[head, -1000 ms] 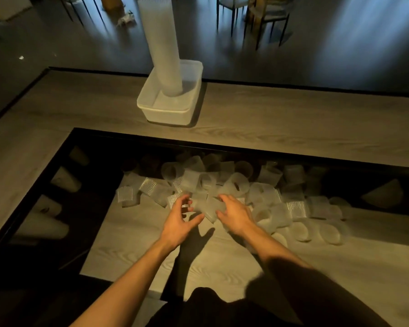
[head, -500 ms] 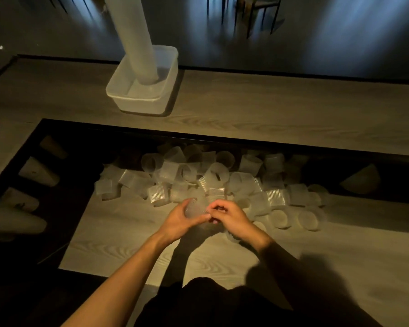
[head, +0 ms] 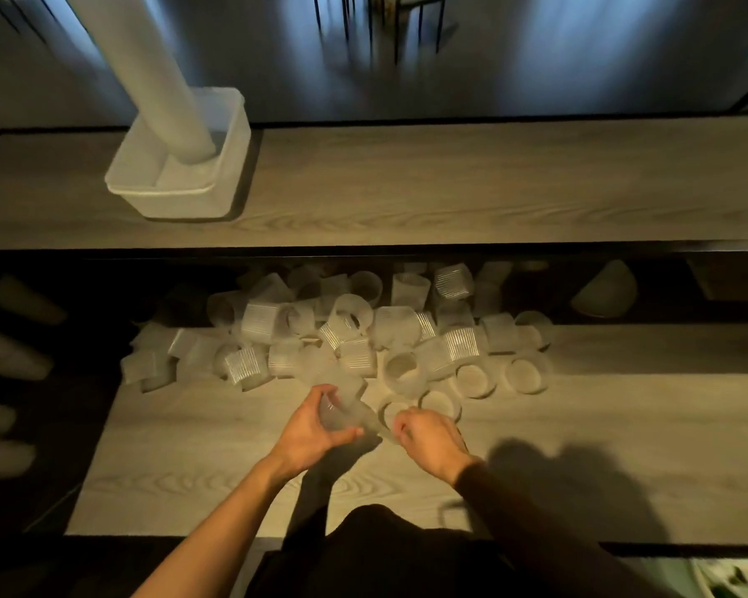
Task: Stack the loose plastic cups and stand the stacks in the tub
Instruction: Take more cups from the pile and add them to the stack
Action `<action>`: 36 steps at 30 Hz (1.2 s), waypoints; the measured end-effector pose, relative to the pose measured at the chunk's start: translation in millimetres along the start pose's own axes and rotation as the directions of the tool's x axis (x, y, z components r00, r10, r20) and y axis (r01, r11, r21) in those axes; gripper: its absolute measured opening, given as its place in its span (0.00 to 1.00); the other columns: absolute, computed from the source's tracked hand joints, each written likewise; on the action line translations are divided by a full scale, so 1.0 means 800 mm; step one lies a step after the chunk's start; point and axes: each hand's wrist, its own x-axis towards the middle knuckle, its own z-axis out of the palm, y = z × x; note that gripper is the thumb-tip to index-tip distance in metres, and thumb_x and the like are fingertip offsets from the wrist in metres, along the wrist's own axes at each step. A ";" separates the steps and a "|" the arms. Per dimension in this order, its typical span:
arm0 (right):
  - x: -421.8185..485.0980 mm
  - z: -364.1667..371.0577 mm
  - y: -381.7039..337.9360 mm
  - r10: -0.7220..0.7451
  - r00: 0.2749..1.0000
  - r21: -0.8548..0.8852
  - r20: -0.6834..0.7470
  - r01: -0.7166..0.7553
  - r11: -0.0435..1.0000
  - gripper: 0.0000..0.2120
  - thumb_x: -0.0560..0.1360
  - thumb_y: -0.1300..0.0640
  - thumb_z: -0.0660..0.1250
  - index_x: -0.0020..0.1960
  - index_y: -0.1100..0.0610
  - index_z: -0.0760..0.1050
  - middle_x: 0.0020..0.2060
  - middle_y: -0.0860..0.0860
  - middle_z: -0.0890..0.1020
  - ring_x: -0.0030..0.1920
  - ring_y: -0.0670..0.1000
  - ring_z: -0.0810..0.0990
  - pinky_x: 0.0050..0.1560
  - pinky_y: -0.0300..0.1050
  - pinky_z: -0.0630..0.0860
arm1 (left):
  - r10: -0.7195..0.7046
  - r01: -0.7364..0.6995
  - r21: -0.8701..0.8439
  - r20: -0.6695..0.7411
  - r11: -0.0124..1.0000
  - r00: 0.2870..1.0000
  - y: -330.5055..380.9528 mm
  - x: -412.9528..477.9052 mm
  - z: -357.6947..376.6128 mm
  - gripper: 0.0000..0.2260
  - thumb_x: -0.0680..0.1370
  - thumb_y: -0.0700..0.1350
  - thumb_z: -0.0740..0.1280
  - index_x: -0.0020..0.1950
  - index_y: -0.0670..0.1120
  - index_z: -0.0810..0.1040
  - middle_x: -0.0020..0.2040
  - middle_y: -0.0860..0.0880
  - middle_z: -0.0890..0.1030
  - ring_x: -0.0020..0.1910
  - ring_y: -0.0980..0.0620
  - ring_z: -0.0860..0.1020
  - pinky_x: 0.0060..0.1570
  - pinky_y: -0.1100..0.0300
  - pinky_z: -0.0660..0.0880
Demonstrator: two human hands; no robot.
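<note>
A heap of several loose clear ribbed plastic cups [head: 355,338] lies on the lower wooden surface. My left hand [head: 307,438] grips a clear cup [head: 340,414] lying on its side, just in front of the heap. My right hand [head: 432,440] is beside it, fingers curled around the rim of another cup [head: 387,418]. A white plastic tub [head: 230,166] stands on the upper wooden counter at the far left. A tall white stack of cups [head: 147,75] stands in the tub, leaning left and running out of the top of the frame.
A black-edged step [head: 407,248] separates the upper counter from the lower surface. Dim pale cone shapes [head: 14,351] show in the dark strip at the left. A pale bowl-like shape [head: 605,291] sits at the far right. Chair legs [head: 389,23] stand on the floor beyond.
My hands pulled back from the heap toward me and moved slightly apart, the left one carrying a cup. The view shifted, so the tub now sits further left.
</note>
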 end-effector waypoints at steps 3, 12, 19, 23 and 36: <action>0.002 -0.013 0.000 0.169 0.979 0.404 -0.117 -0.108 0.908 0.04 0.79 0.52 0.65 0.48 0.50 0.78 0.40 0.45 0.81 0.43 0.47 0.79 0.45 0.42 0.75 | -0.025 0.022 0.071 0.035 0.997 0.999 -0.008 -0.002 -0.009 0.37 0.67 0.56 0.81 0.70 0.54 0.65 0.63 0.56 0.73 0.62 0.52 0.75 0.59 0.61 0.74; 0.007 -0.054 -0.047 -0.020 1.000 0.803 -0.008 0.018 0.596 0.05 0.79 0.59 0.67 0.45 0.52 0.77 0.37 0.46 0.80 0.40 0.46 0.78 0.46 0.45 0.78 | 0.023 -0.028 0.182 0.031 0.983 0.999 0.004 0.005 0.000 0.43 0.62 0.66 0.78 0.71 0.57 0.63 0.62 0.57 0.77 0.61 0.55 0.77 0.61 0.55 0.77; 0.005 -0.055 -0.040 -0.068 0.997 0.807 0.033 0.014 0.590 0.06 0.75 0.55 0.72 0.50 0.55 0.77 0.39 0.48 0.78 0.38 0.44 0.75 0.42 0.40 0.75 | 0.067 -0.068 0.200 0.010 0.977 0.998 0.003 0.004 -0.003 0.40 0.62 0.66 0.78 0.69 0.59 0.64 0.62 0.60 0.76 0.61 0.58 0.76 0.60 0.59 0.76; 0.011 -0.052 -0.038 -0.061 0.998 0.733 0.012 0.032 0.680 0.06 0.77 0.47 0.69 0.47 0.49 0.78 0.42 0.50 0.80 0.42 0.44 0.78 0.48 0.52 0.77 | 0.086 -0.081 0.149 -0.028 0.985 0.996 0.011 0.005 0.004 0.40 0.64 0.63 0.79 0.69 0.60 0.63 0.61 0.64 0.72 0.61 0.59 0.75 0.58 0.62 0.75; 0.018 -0.064 -0.036 -0.058 0.992 0.524 0.112 -0.009 0.852 0.31 0.66 0.40 0.76 0.63 0.43 0.64 0.58 0.43 0.74 0.58 0.44 0.75 0.55 0.45 0.76 | 0.070 -0.077 0.233 0.039 0.969 0.997 0.008 -0.003 -0.002 0.43 0.66 0.64 0.77 0.75 0.58 0.60 0.66 0.60 0.71 0.63 0.57 0.73 0.58 0.65 0.72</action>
